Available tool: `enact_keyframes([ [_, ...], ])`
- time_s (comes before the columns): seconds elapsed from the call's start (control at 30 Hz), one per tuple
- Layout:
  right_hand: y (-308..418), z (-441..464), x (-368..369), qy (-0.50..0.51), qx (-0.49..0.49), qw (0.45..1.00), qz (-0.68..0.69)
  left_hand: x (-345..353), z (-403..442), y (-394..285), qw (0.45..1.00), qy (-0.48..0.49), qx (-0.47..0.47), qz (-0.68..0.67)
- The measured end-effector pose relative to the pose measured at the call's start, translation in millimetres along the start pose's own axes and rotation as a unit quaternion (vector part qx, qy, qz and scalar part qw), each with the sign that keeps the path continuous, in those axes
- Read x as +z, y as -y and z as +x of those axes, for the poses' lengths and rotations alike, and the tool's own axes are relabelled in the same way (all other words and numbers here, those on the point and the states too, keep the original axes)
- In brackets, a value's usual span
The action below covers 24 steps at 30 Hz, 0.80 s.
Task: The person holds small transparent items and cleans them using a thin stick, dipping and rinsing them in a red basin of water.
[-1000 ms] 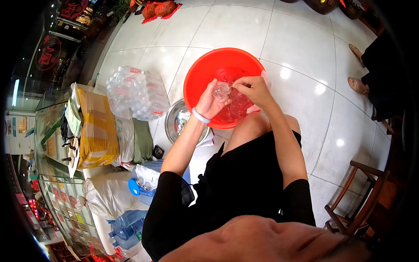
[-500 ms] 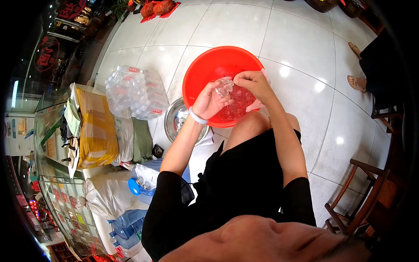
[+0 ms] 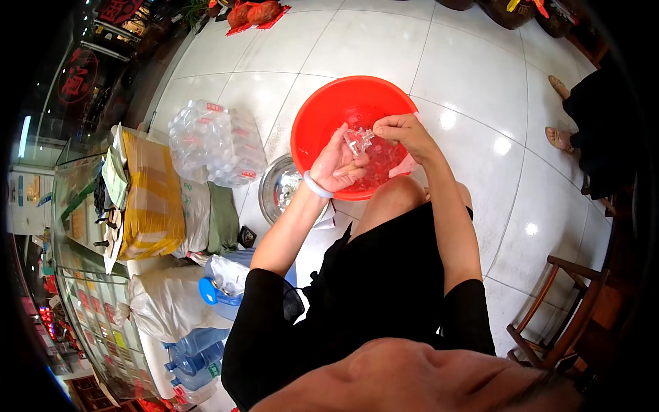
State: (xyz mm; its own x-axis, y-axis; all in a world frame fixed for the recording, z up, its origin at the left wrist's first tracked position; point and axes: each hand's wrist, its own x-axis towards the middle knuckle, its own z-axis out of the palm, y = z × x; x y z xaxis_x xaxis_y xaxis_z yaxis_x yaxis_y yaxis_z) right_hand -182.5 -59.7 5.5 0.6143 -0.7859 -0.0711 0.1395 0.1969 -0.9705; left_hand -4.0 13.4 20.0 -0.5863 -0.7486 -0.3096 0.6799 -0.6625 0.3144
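My left hand (image 3: 336,165) is closed around a clear, glassy piece (image 3: 358,141) with a jagged outline, above the red basin (image 3: 307,110). My right hand (image 3: 406,135) meets it from the other side, thumb and forefinger pinched at the piece's edge; what lies between those fingertips is too small to make out. Below both hands, the basin holds liquid and more clear bits. Something pink (image 3: 406,166) lies over the basin's near right rim. Left of the basin, a metal bowl (image 3: 270,197) contains small shiny pieces.
Wrapped clear bottles (image 3: 213,144) stand on the tiled floor to the left. Beyond them are a taped carton (image 3: 154,196), sacks (image 3: 175,302) and large blue water bottles (image 3: 195,360). A wooden chair (image 3: 559,316) is at right, near another person's feet (image 3: 559,137).
The glassy piece has turned in my left hand and now shows more of its jagged edge. My right fingertips remain close beside it. The view has shifted slightly.
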Motion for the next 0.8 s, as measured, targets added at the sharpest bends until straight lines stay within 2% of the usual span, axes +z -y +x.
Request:
enact_keyframes([
  [0.07, -0.5, 1.3, -0.4, 0.007, 0.010, 0.999, 0.034, 0.7, -0.6, 1.3, 0.999, -0.007, -0.009, -0.045],
  [0.2, -1.1, 2.0, 1.8, -0.006, 0.014, 0.998, 0.058, 16.1, -0.1, 4.1, 0.999, -0.038, 0.006, -0.026],
  [0.27, -5.2, 3.5, 2.0, -0.017, 0.016, 0.996, 0.081, 25.9, 1.6, 7.7, 0.987, -0.134, 0.056, 0.073],
  [0.4, -9.7, 6.2, 1.9, -0.038, 0.023, 0.994, 0.103, 14.6, 6.7, 8.2, 0.977, -0.171, 0.117, 0.045],
  [0.47, -13.6, 8.4, 1.3, -0.026, 0.026, 0.993, 0.117, 13.6, 4.3, 7.5, 0.949, -0.189, 0.176, 0.183],
  [0.57, -13.7, 10.1, 2.6, -0.025, 0.039, 0.990, 0.134, 25.2, 1.2, 10.5, 0.920, -0.201, 0.219, 0.257],
  [0.67, -16.2, 11.3, 3.1, -0.021, 0.041, 0.990, 0.136, 25.2, 2.8, 12.5, 0.895, -0.218, 0.224, 0.318],
  [0.8, -15.1, 9.7, 5.1, -0.028, 0.056, 0.987, 0.147, 23.2, 1.3, 9.9, 0.899, -0.211, 0.225, 0.310],
])
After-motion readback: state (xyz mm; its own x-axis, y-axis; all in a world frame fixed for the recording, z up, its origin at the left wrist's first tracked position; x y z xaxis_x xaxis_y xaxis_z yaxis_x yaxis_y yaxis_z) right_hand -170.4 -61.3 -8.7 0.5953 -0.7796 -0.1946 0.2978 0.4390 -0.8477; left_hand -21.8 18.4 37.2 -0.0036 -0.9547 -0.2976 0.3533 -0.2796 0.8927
